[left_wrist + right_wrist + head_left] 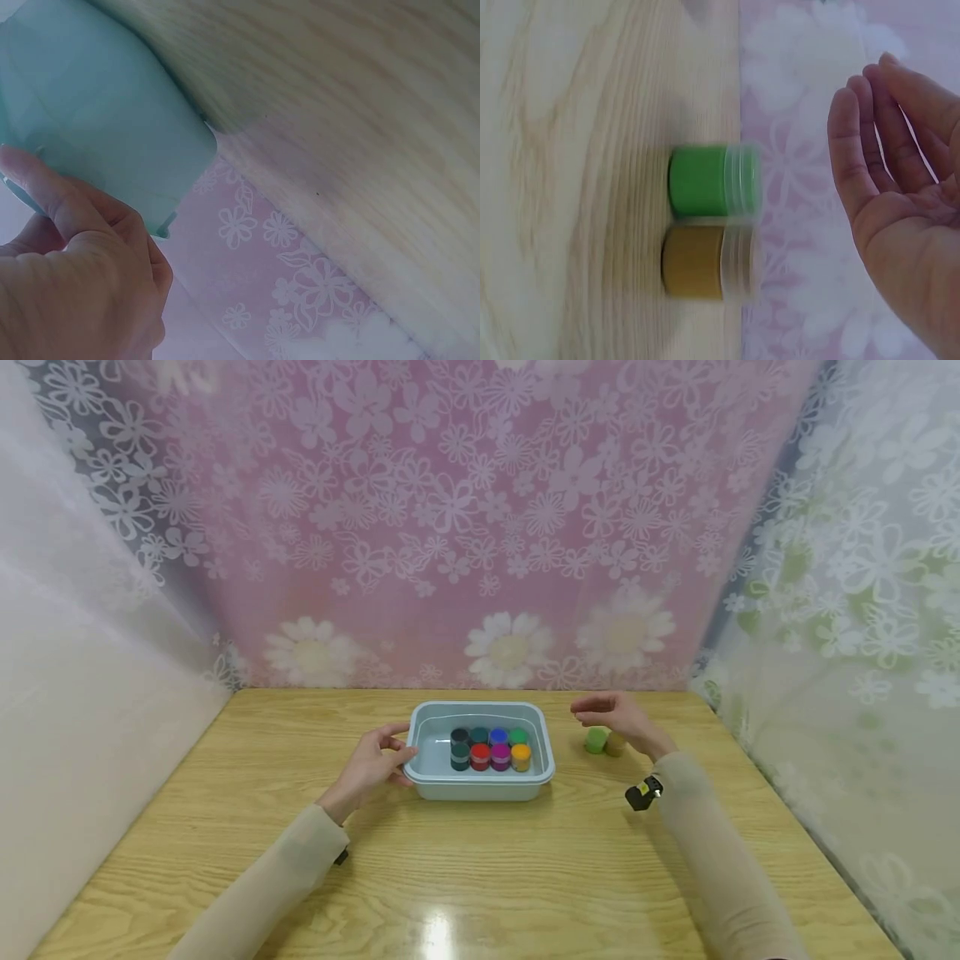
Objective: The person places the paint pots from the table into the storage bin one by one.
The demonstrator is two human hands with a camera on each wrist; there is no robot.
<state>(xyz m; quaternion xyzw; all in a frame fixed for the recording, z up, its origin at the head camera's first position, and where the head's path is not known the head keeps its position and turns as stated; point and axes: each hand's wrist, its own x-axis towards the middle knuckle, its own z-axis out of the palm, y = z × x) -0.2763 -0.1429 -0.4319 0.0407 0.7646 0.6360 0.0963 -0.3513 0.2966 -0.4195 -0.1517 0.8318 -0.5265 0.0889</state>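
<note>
A pale blue plastic tub (480, 779) stands on the table, and my left hand (372, 762) grips its left rim between thumb and fingers. In the left wrist view the same hand (90, 262) holds the edge of the tub (97, 112). Several small paint jars, among them a red jar (480, 757) and a yellow-orange jar (521, 757), stand in rows in the tub's right part. My right hand (618, 720) hovers with nothing in it, fingers loosely bent. Below it a green paint jar (699, 181) and a mustard-brown paint jar (694, 261) stand side by side.
The wooden table (480, 877) reaches back to a pink flowered curtain (450, 527). Pale cloth hangs at the left (97, 652), and a flowered curtain (862, 652) hangs along the right side. A small black camera (642, 794) sits at my right wrist.
</note>
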